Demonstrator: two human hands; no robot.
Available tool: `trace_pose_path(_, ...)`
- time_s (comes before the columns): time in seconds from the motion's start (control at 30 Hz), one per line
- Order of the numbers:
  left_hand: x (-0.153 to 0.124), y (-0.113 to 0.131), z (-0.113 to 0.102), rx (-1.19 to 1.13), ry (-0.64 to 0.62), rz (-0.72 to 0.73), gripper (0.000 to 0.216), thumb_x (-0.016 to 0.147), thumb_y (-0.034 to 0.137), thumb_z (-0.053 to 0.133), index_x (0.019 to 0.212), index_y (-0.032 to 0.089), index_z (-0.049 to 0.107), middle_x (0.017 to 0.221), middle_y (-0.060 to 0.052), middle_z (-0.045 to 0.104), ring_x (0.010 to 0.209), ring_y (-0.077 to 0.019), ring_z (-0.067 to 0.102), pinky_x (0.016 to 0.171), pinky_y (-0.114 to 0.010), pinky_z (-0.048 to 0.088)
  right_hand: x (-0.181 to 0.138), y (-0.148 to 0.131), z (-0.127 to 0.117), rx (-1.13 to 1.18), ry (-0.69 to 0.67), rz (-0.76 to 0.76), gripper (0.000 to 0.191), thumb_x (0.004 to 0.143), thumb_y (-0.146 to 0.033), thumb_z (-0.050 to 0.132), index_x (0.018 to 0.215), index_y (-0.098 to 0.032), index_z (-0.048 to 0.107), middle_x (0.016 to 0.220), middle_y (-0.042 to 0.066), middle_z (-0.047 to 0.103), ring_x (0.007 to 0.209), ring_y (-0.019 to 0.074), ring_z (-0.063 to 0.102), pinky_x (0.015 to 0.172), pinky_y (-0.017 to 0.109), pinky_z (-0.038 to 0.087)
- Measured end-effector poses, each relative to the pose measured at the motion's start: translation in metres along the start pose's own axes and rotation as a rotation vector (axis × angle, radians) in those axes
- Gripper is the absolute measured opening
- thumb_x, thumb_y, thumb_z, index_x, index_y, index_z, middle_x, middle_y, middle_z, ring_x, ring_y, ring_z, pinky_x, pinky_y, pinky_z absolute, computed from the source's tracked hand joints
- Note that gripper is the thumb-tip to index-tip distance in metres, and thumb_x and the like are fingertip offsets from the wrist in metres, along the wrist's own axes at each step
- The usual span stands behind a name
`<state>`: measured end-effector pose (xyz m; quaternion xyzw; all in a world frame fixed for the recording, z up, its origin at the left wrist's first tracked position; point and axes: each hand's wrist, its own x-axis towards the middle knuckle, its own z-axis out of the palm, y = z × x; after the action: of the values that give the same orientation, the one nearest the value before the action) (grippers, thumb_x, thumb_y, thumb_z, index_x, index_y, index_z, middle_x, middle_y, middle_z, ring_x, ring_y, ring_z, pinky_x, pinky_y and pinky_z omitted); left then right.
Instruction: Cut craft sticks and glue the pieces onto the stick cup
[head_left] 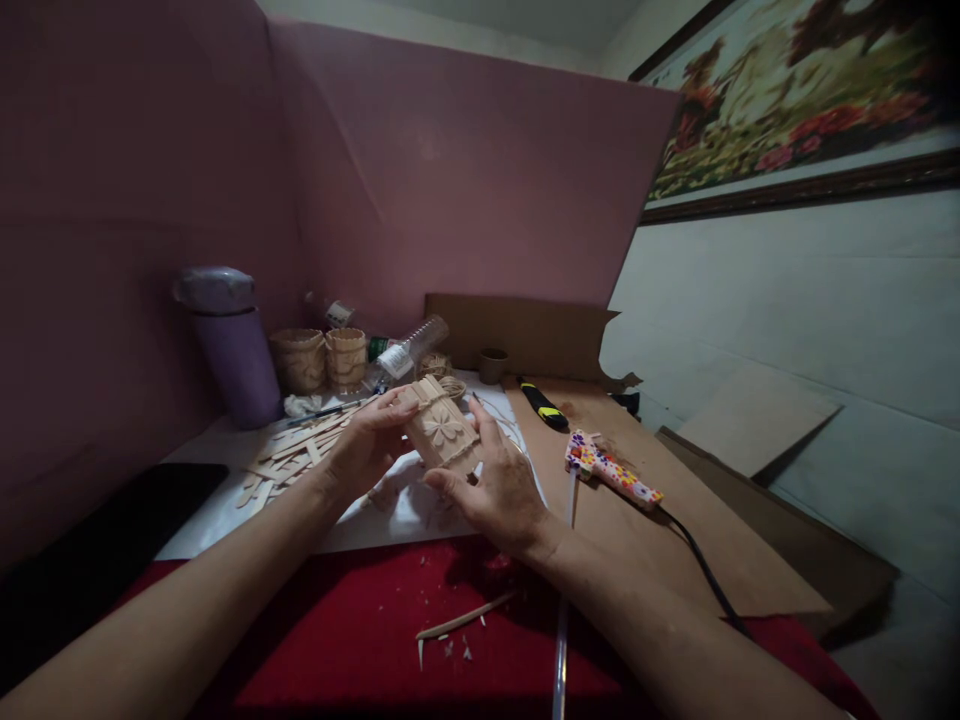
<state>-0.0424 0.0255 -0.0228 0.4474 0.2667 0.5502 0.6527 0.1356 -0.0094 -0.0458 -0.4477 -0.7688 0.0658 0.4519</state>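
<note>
Between my two hands is a small holder made of craft sticks (441,428), tilted, with a petal flower on its face and twine tied around its upper part. My left hand (379,430) grips its left side, fingers along the upper edge. On the other side my right hand (499,480) closes around the lower right end, thumb below and fingers above. The inside of the holder is hidden from me. Loose craft sticks (300,455) lie in a heap on the white paper (202,515) left of my left hand.
On cardboard (720,550) at right lie a flower-patterned glue gun (611,470), with a clear glue stick (561,650), and a utility knife (543,405). Behind stand a purple bottle (238,360), stick cups (346,360), a plastic bottle (409,355) and a small brown pot (493,366). Wood scraps (465,618) litter the red cloth.
</note>
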Motion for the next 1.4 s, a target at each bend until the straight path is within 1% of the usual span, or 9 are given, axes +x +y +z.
trace_pose_path(0.23,0.000,0.000,0.002,-0.003,0.050,-0.021,0.027,0.070,0.025,0.075,0.095,0.016,0.070,0.087,-0.005,0.073,0.075,-0.0176,0.066,0.069,-0.028,0.052,-0.001,0.000,0.000,-0.004,0.001,0.009,0.093,0.074,-0.067,0.064,0.146,-0.014,0.036,0.128,0.023,0.060,0.115,0.0403,0.060,0.092,0.056,0.051)
trace_pose_path(0.43,0.001,0.000,0.002,0.004,0.046,-0.024,0.027,0.069,0.027,0.075,0.092,0.016,0.070,0.084,-0.005,0.073,0.072,-0.0184,0.065,0.067,-0.029,0.050,-0.001,0.003,0.002,-0.010,0.019,-0.026,0.087,0.075,-0.069,0.062,0.140,-0.015,0.043,0.126,0.022,0.061,0.113,0.0385,0.060,0.091,0.056,0.051)
trace_pose_path(0.5,0.000,-0.001,0.002,0.015,0.055,-0.020,0.027,0.069,0.028,0.075,0.093,0.016,0.070,0.085,-0.005,0.072,0.073,-0.0187,0.064,0.067,-0.030,0.049,0.000,0.002,-0.001,-0.003,0.084,-0.083,0.071,0.082,-0.063,0.058,0.133,-0.015,0.049,0.123,0.020,0.062,0.113,0.0350,0.059,0.093,0.053,0.050)
trace_pose_path(0.6,0.000,-0.001,0.003,0.050,0.059,-0.009,0.031,0.068,0.031,0.075,0.095,0.016,0.069,0.089,-0.006,0.071,0.076,-0.0199,0.064,0.069,-0.031,0.049,0.001,-0.001,-0.007,0.041,0.217,-0.147,0.031,0.095,-0.041,0.048,0.113,-0.019,0.061,0.114,0.013,0.063,0.109,0.0264,0.059,0.095,0.047,0.049)
trace_pose_path(0.63,0.000,0.000,0.003,0.063,0.058,-0.008,0.033,0.068,0.032,0.075,0.096,0.016,0.068,0.089,-0.006,0.071,0.077,-0.0201,0.064,0.070,-0.032,0.048,0.002,-0.002,-0.009,0.055,0.251,-0.159,0.023,0.096,-0.033,0.047,0.106,-0.020,0.063,0.110,0.011,0.064,0.106,0.0242,0.059,0.094,0.045,0.049)
trace_pose_path(0.7,0.000,0.000,0.004,0.087,0.056,-0.005,0.035,0.067,0.032,0.076,0.096,0.016,0.066,0.089,-0.006,0.069,0.076,-0.0199,0.064,0.070,-0.032,0.048,0.003,-0.003,-0.012,0.061,0.286,-0.185,0.017,0.095,-0.023,0.048,0.096,-0.021,0.065,0.103,0.009,0.064,0.101,0.0224,0.059,0.091,0.043,0.049)
trace_pose_path(0.83,-0.001,0.001,0.006,0.129,0.061,0.005,0.036,0.066,0.034,0.077,0.095,0.016,0.063,0.085,-0.004,0.066,0.072,-0.0182,0.062,0.067,-0.032,0.049,0.003,-0.002,-0.013,0.024,0.259,-0.226,0.012,0.090,-0.016,0.054,0.090,-0.021,0.065,0.099,0.008,0.063,0.098,0.0234,0.058,0.088,0.042,0.048)
trace_pose_path(1.17,-0.003,0.004,0.013,0.238,0.118,0.004,0.047,0.062,0.033,0.080,0.100,0.015,0.060,0.084,-0.003,0.063,0.069,-0.0167,0.060,0.061,-0.031,0.050,0.005,-0.001,-0.013,-0.010,0.171,-0.241,0.008,0.084,-0.015,0.058,0.081,-0.021,0.063,0.096,0.008,0.059,0.096,0.0245,0.055,0.087,0.042,0.047)
trace_pose_path(1.4,-0.001,0.002,0.013,0.266,0.179,0.018,0.062,0.055,0.029,0.084,0.109,0.016,0.058,0.089,-0.006,0.065,0.075,-0.0201,0.062,0.063,-0.033,0.051,0.005,0.000,-0.011,-0.105,0.056,-0.219,0.011,0.082,-0.010,0.050,0.079,-0.020,0.055,0.096,0.011,0.058,0.097,0.0266,0.051,0.088,0.045,0.044)
